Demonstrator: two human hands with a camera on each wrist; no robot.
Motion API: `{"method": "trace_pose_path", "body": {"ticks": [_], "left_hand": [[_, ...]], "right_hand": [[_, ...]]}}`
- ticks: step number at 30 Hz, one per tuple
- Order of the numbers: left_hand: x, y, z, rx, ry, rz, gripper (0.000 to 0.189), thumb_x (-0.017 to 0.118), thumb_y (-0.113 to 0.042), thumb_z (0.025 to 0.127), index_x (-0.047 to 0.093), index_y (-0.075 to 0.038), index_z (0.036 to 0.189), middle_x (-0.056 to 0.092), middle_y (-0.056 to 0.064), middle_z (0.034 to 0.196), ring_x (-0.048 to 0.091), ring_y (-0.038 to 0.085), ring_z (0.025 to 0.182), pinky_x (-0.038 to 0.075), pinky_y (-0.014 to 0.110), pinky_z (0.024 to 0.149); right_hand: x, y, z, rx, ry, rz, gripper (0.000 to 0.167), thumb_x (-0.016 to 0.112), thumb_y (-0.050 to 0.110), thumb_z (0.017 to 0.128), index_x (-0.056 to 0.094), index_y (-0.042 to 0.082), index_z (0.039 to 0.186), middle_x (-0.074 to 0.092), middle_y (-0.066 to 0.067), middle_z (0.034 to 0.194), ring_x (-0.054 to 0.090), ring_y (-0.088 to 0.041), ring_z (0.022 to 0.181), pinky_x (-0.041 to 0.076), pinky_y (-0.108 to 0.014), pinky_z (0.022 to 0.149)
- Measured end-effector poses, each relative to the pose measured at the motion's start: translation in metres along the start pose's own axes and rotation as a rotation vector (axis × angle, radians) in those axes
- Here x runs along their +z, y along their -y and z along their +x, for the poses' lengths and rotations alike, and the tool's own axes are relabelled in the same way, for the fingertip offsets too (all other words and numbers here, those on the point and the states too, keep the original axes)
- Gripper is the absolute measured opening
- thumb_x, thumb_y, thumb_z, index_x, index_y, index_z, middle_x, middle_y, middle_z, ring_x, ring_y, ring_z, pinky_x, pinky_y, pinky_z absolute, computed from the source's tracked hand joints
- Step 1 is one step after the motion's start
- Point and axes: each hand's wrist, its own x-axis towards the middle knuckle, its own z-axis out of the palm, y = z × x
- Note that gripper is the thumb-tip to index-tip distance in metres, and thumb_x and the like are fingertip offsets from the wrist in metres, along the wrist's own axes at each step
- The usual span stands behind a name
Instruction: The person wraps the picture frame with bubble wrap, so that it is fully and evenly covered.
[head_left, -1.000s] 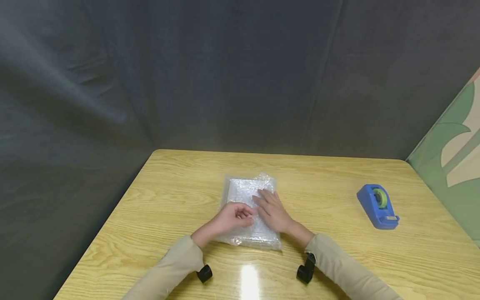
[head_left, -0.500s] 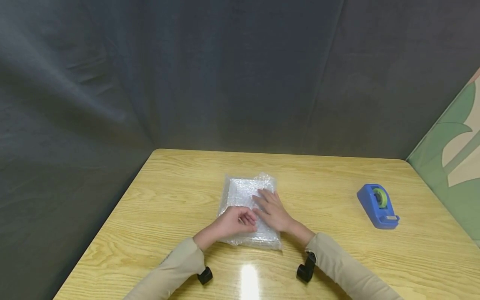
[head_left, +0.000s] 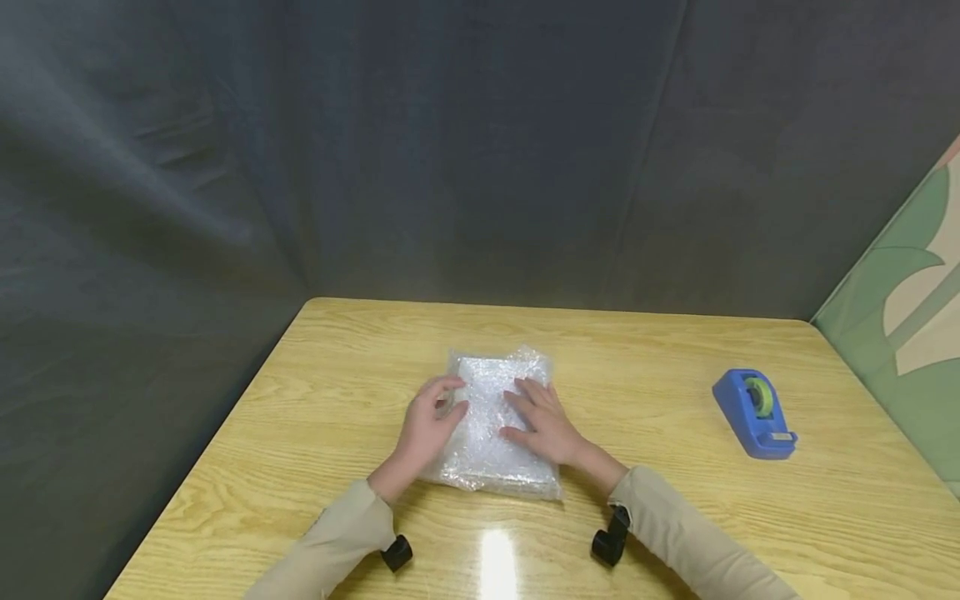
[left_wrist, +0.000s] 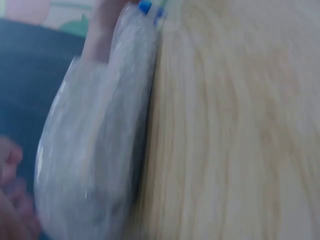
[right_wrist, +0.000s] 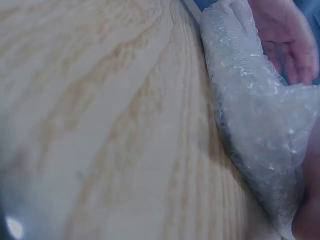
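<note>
Dark grey fabric hangs behind a wood-grain tabletop. Spread fingers of the right hand rest on the right side of a bubble-wrapped package lying mid-table. The left hand curves loosely, thumb parted from fingers, at the package's left edge; whether it touches is unclear. Beige sleeves cover both arms. Well to the right sits a blue tape dispenser with a green roll.
</note>
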Motion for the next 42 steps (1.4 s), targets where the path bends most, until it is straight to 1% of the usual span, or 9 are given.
{"method": "trace_pose_path", "body": {"ticks": [3, 5, 8, 10, 18, 24, 34, 38, 42], "left_hand": [[-0.012, 0.002, 0.000, -0.176, -0.058, -0.127, 0.045, 0.051, -0.007, 0.090, 0.038, 0.006, 0.131, 0.036, 0.024, 0.135, 0.034, 0.039, 0.125, 0.034, 0.049, 0.101], [-0.013, 0.009, -0.002, -0.297, -0.056, -0.216, 0.052, 0.047, -0.010, 0.092, 0.027, 0.007, 0.137, 0.027, 0.028, 0.140, 0.025, 0.042, 0.129, 0.024, 0.050, 0.106], [-0.008, 0.016, -0.007, -0.402, -0.026, -0.320, 0.056, 0.044, -0.012, 0.094, 0.018, 0.008, 0.140, 0.020, 0.027, 0.144, 0.019, 0.041, 0.132, 0.017, 0.048, 0.110], [-0.002, 0.026, -0.008, -0.409, -0.005, -0.351, 0.056, 0.042, -0.014, 0.095, 0.018, 0.006, 0.141, 0.019, 0.024, 0.146, 0.017, 0.038, 0.134, 0.014, 0.046, 0.111], [0.007, 0.018, -0.003, -0.316, 0.140, -0.402, 0.051, 0.031, -0.013, 0.098, 0.015, 0.001, 0.143, 0.004, 0.016, 0.151, 0.001, 0.032, 0.137, 0.002, 0.046, 0.111], [0.017, 0.010, 0.000, -0.240, 0.239, -0.176, 0.051, 0.029, -0.012, 0.098, 0.011, 0.004, 0.142, -0.007, 0.016, 0.150, -0.011, 0.032, 0.136, -0.006, 0.050, 0.109], [0.027, 0.005, 0.004, -0.004, 0.350, 0.571, 0.049, 0.038, -0.011, 0.095, 0.026, 0.018, 0.133, 0.013, 0.032, 0.143, 0.004, 0.041, 0.135, 0.007, 0.047, 0.111], [0.026, 0.001, 0.005, 0.006, 0.394, 0.685, 0.051, 0.040, -0.015, 0.095, 0.029, 0.017, 0.132, 0.015, 0.030, 0.144, 0.005, 0.039, 0.136, 0.007, 0.044, 0.112], [0.018, 0.000, 0.010, -0.009, 0.464, 0.646, 0.053, 0.038, -0.022, 0.096, 0.027, 0.013, 0.135, 0.013, 0.026, 0.146, 0.003, 0.036, 0.137, 0.009, 0.044, 0.112]], "right_hand": [[-0.001, 0.001, 0.000, 0.005, 0.006, 0.010, 0.060, 0.060, 0.035, 0.083, 0.046, -0.002, 0.129, 0.031, -0.026, 0.140, 0.021, -0.042, 0.131, 0.007, -0.059, 0.106], [-0.002, 0.001, 0.000, 0.007, 0.009, 0.011, 0.060, 0.060, 0.034, 0.083, 0.046, -0.002, 0.129, 0.031, -0.026, 0.140, 0.021, -0.042, 0.132, 0.006, -0.059, 0.107], [-0.001, 0.000, 0.000, 0.006, 0.009, 0.012, 0.060, 0.059, 0.035, 0.084, 0.046, -0.002, 0.129, 0.031, -0.026, 0.140, 0.020, -0.042, 0.132, 0.006, -0.059, 0.106], [0.000, -0.001, 0.000, 0.004, 0.010, 0.016, 0.060, 0.059, 0.035, 0.084, 0.046, -0.002, 0.129, 0.031, -0.026, 0.140, 0.020, -0.041, 0.132, 0.006, -0.059, 0.107], [-0.003, -0.001, 0.002, 0.046, 0.033, 0.095, 0.053, 0.053, 0.031, 0.089, 0.046, -0.003, 0.129, 0.030, -0.025, 0.141, 0.020, -0.040, 0.132, 0.003, -0.058, 0.107], [-0.006, 0.002, 0.004, 0.077, 0.037, 0.227, 0.050, 0.052, 0.027, 0.089, 0.047, -0.006, 0.127, 0.031, -0.026, 0.140, 0.019, -0.041, 0.132, -0.001, -0.059, 0.107], [0.000, -0.001, 0.003, 0.038, 0.016, 0.161, 0.069, 0.066, 0.033, 0.077, 0.042, -0.005, 0.130, 0.033, -0.026, 0.138, 0.021, -0.043, 0.130, 0.003, -0.062, 0.105], [0.002, -0.003, 0.001, -0.009, -0.045, 0.183, 0.067, 0.068, 0.032, 0.075, 0.046, -0.007, 0.125, 0.035, -0.028, 0.135, 0.024, -0.047, 0.127, 0.005, -0.064, 0.104], [0.006, -0.007, 0.000, -0.068, -0.101, 0.201, 0.068, 0.065, 0.040, 0.077, 0.047, -0.006, 0.125, 0.036, -0.026, 0.136, 0.023, -0.044, 0.129, 0.001, -0.062, 0.105]]}}
